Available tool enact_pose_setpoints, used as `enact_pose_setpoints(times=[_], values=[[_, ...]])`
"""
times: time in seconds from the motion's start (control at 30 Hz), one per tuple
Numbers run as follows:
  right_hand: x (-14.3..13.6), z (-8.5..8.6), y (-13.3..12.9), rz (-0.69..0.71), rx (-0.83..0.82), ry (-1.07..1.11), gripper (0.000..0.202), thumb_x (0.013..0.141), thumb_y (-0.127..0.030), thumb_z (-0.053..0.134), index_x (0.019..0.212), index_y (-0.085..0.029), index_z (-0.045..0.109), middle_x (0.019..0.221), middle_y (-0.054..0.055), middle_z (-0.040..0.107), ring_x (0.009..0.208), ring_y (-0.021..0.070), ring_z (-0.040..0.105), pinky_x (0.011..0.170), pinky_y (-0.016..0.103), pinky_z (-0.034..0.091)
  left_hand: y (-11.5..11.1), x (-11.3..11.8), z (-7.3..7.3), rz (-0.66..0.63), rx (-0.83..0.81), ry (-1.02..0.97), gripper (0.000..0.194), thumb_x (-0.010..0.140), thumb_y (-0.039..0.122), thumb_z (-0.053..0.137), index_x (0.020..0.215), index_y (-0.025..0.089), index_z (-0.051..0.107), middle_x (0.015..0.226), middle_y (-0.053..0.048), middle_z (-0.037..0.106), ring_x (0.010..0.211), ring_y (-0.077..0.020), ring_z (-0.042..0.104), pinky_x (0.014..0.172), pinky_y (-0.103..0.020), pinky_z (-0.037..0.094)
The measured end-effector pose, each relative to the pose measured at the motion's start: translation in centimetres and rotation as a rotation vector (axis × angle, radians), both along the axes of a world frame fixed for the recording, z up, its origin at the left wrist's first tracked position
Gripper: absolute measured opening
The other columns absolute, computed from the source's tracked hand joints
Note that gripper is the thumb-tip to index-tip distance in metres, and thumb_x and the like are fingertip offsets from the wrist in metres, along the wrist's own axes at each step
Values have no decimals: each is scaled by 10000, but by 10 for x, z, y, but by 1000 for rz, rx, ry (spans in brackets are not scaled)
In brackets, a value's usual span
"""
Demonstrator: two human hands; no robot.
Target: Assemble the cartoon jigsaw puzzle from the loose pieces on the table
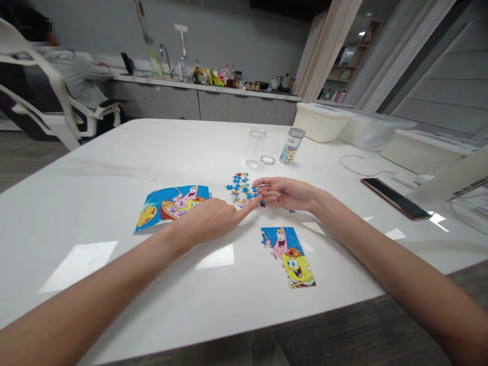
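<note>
My right hand (292,193) is closed above the loose pile, with the pale edges of thin puzzle pieces (273,193) showing between its fingers. My left hand (213,218) reaches in with its index finger stretched out, the tip at the right hand's fingertips; its other fingers are mostly hidden. Loose jigsaw pieces (240,190), blue, pink and yellow, lie partly behind both hands. Nearer me lies a joined puzzle section (290,256) with a pink starfish and a yellow sponge character. A curved picture sheet (158,203) lies on the left, partly covered by my left hand.
Behind the pieces stand a clear jar (256,147), a round lid (268,160) and a printed canister (292,147). On the right are a phone (394,197), a white cable (362,170) and lidded bins (322,124). A person (72,73) sits at the far left.
</note>
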State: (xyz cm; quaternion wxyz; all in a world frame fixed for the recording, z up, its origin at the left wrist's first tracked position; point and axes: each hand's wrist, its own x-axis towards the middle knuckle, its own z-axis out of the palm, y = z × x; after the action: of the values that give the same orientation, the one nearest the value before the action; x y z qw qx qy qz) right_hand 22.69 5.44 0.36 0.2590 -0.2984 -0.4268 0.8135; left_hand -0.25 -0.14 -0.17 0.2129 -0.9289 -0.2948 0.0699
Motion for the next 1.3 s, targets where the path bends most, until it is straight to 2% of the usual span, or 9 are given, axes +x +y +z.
enact_pose_setpoints(times=[0.17,0.33,0.47,0.6,0.8,1.1,1.3], values=[[1,1,0,-11,6,-25,300,696,35,567,950,-120,605,699,-20,518,546,64,434,454,154,404,0,0,1,20,-21,4,844,790,-33,445,1510,156,47,531,0,581,411,-156,515,426,-249,362],[0,-1,2,-32,11,-26,261,726,20,619,948,-118,607,777,8,582,588,49,487,407,110,353,1,1,2,20,-32,21,810,790,-34,433,1507,124,91,516,-8,582,415,-162,528,444,-258,377],[-2,-2,2,-59,28,-54,223,750,-14,642,936,-132,616,883,38,627,646,62,549,509,147,454,0,2,4,28,-34,48,800,786,-39,398,1505,95,74,528,-18,596,422,-175,540,440,-266,378],[-3,0,0,-50,35,-79,299,692,16,657,940,-147,629,932,35,632,741,99,595,594,196,495,-2,2,6,36,-24,60,808,787,-38,396,1505,94,48,539,-17,606,431,-175,547,438,-266,380],[-4,3,-2,-58,65,-88,358,634,41,685,928,-157,636,901,13,620,789,114,601,663,219,500,-2,2,5,33,-23,39,824,777,-41,402,1503,87,36,544,-21,615,420,-181,539,430,-273,373],[-1,1,0,-26,84,-117,304,672,-41,743,918,-158,609,816,-1,609,741,98,611,606,187,484,-2,2,4,37,-47,30,828,787,-43,425,1506,122,48,551,-28,619,438,-176,550,467,-265,406],[1,-1,2,-81,40,-106,285,683,-42,749,905,-158,612,789,5,642,773,108,633,686,209,521,1,-1,0,30,-33,-2,830,803,-26,425,1509,142,21,537,-4,596,426,-164,540,455,-255,401]])
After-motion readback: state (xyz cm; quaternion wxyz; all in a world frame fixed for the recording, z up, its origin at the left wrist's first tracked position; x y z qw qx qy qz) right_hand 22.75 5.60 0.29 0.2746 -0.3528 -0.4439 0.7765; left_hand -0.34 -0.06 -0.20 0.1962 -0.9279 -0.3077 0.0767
